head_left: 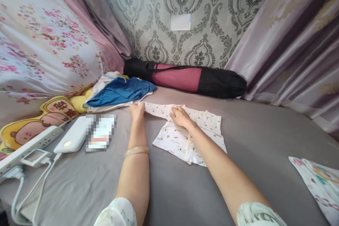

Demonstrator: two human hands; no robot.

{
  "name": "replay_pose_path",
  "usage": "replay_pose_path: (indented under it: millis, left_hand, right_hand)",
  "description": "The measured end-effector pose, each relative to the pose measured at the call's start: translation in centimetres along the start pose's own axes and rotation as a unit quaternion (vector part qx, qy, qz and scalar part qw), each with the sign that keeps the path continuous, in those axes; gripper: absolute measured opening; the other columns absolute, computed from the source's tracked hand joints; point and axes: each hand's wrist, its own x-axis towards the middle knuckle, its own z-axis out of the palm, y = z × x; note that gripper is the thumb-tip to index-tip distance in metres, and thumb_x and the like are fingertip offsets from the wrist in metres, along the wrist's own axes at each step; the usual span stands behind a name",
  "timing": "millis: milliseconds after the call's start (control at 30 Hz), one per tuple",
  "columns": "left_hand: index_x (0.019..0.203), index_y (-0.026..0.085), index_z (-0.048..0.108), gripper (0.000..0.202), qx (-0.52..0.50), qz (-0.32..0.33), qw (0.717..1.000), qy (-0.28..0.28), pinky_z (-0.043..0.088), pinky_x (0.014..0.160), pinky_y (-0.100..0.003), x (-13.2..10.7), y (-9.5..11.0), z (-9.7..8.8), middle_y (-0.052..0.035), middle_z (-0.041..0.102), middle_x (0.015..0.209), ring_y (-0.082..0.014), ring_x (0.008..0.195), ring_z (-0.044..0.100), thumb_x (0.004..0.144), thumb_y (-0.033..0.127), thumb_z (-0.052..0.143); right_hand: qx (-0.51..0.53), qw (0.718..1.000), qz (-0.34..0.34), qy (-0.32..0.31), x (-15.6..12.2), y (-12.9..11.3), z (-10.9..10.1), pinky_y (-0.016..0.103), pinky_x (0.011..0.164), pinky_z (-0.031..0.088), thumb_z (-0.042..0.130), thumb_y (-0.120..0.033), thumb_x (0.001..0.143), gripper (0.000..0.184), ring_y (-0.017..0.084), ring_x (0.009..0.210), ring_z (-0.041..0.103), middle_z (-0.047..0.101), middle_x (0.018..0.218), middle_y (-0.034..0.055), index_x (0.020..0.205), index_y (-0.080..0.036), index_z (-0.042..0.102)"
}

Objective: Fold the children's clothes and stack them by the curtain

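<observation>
A small white baby shirt (172, 139) with tiny prints and pale tie strings lies spread on the grey bedsheet (169, 187). Its sleeve (155, 109) stretches out to the left, and my left hand (137, 109) is closed on the end of it. My right hand (181, 117) rests on top of the shirt near the shoulder, palm down with the fingers stretched out and slightly apart. Part of the shirt's middle is hidden under my right hand and forearm.
Blue and white clothes (122, 91) lie piled at the back left, before a long black and pink bag (177, 77). On the left are a power strip (31, 148), a white power bank (74, 136) and a blurred phone (101, 132). Folded printed cloth (317, 183) lies right.
</observation>
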Motion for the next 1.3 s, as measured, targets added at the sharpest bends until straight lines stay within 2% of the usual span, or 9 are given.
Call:
replay_pose_path:
  millis: [167, 333, 500, 633, 767, 867, 1033, 1100, 1300]
  left_hand:
    - [0.079, 0.019, 0.054, 0.017, -0.34, -0.106, 0.934, -0.022, 0.054, 0.071, -0.03, 0.2, 1.7, 1.0, 0.002, 0.06, 0.064, -0.0175, 0.075, 0.066, 0.064, 0.01, 0.056]
    - [0.08, 0.017, 0.059, 0.016, -0.406, -0.093, 0.9, -0.129, 0.054, 0.083, -0.032, -0.1, 2.9, 1.2, -0.0042, 0.07, 0.082, -0.021, 0.095, 0.067, 0.068, 0.007, 0.057]
    - [0.078, 0.016, 0.062, 0.013, -0.468, -0.035, 0.866, -0.171, 0.055, 0.081, -0.028, -2.0, 4.2, 2.3, -0.0043, 0.07, 0.08, -0.0194, 0.092, 0.067, 0.07, 0.007, 0.058]
    - [0.079, 0.016, 0.062, 0.011, -0.462, 0.019, 0.857, -0.227, 0.053, 0.079, -0.026, -3.8, 5.1, 3.7, -0.0021, 0.068, 0.079, -0.0174, 0.084, 0.067, 0.069, 0.012, 0.065]
    - [0.083, 0.016, 0.061, 0.019, -0.465, 0.021, 0.853, -0.235, 0.051, 0.07, -0.024, -5.6, 5.6, 4.8, -0.0006, 0.066, 0.075, -0.0148, 0.073, 0.065, 0.066, 0.015, 0.069]
    - [0.088, 0.015, 0.06, 0.025, -0.463, 0.026, 0.85, -0.251, 0.05, 0.065, -0.023, -6.9, 5.9, 5.4, 0.0, 0.065, 0.075, -0.0123, 0.067, 0.062, 0.065, 0.017, 0.071]
    - [0.098, 0.017, 0.058, 0.037, -0.415, 0.063, 0.858, -0.295, 0.048, 0.063, -0.022, -9.6, 5.7, 6.9, -0.0002, 0.065, 0.08, -0.0119, 0.069, 0.062, 0.066, 0.027, 0.076]
    - [0.102, 0.018, 0.058, 0.04, -0.374, 0.082, 0.866, -0.321, 0.048, 0.062, -0.023, -11.0, 5.2, 7.6, -0.001, 0.066, 0.082, -0.0127, 0.068, 0.063, 0.069, 0.032, 0.075]
    - [0.125, 0.02, 0.052, 0.056, -0.221, 0.136, 0.868, -0.424, 0.049, 0.088, -0.032, -13.8, 3.9, 8.7, -0.0111, 0.067, 0.113, -0.0222, 0.104, 0.064, 0.078, 0.044, 0.071]
  right_hand:
    - [0.012, 0.996, 0.02, -0.084, 0.7, 0.2, -0.8, 0.04, 0.103, 0.033, 0.039, -0.05, 0.093, 0.06, 0.032, 0.133, 0.036, 0.038, 0.143, 0.0163, 0.145, -0.02, 0.036]
    - [0.015, 0.987, 0.033, -0.16, 1.7, 0.1, -2.0, 0.045, 0.108, 0.031, 0.049, -0.059, 0.087, 0.083, 0.034, 0.141, 0.024, 0.021, 0.154, 0.0185, 0.153, -0.019, 0.02]
    - [-0.003, 0.976, 0.065, -0.207, 2.7, -0.6, -2.8, 0.051, 0.107, 0.032, 0.061, -0.067, 0.074, 0.105, 0.036, 0.141, 0.024, 0.008, 0.16, 0.0163, 0.155, -0.024, 0.01]
    - [0.011, 0.983, 0.071, -0.168, 2.5, -0.8, -2.5, 0.05, 0.106, 0.035, 0.069, -0.066, 0.069, 0.106, 0.037, 0.139, 0.03, 0.018, 0.158, 0.0161, 0.153, -0.024, 0.021]
    - [0.158, 0.983, 0.035, -0.082, 1.5, 0.3, -2.2, 0.038, 0.099, 0.045, 0.071, -0.05, 0.077, 0.08, 0.03, 0.122, 0.054, 0.051, 0.14, 0.0145, 0.144, -0.019, 0.041]
    - [0.366, 0.925, 0.108, 0.004, -0.1, 1.7, -2.5, 0.03, 0.083, 0.054, 0.051, -0.036, 0.095, 0.038, 0.021, 0.097, 0.067, 0.066, 0.119, 0.0105, 0.127, -0.016, 0.057]
    - [0.666, 0.709, 0.215, 0.086, -4.0, 4.0, -3.1, 0.027, 0.074, 0.055, 0.043, -0.026, 0.099, 0.022, 0.015, 0.075, 0.07, 0.071, 0.091, 0.012, 0.095, -0.012, 0.06]
    - [0.721, 0.647, 0.23, 0.092, -5.1, 4.6, -3.1, 0.03, 0.075, 0.056, 0.04, -0.025, 0.1, 0.023, 0.016, 0.07, 0.07, 0.071, 0.078, 0.0096, 0.091, -0.013, 0.058]
    - [0.773, 0.579, 0.242, 0.086, -5.6, 5.6, -2.2, 0.037, 0.075, 0.057, 0.028, -0.04, 0.101, 0.039, 0.02, 0.077, 0.07, 0.071, 0.084, 0.0124, 0.097, -0.015, 0.057]
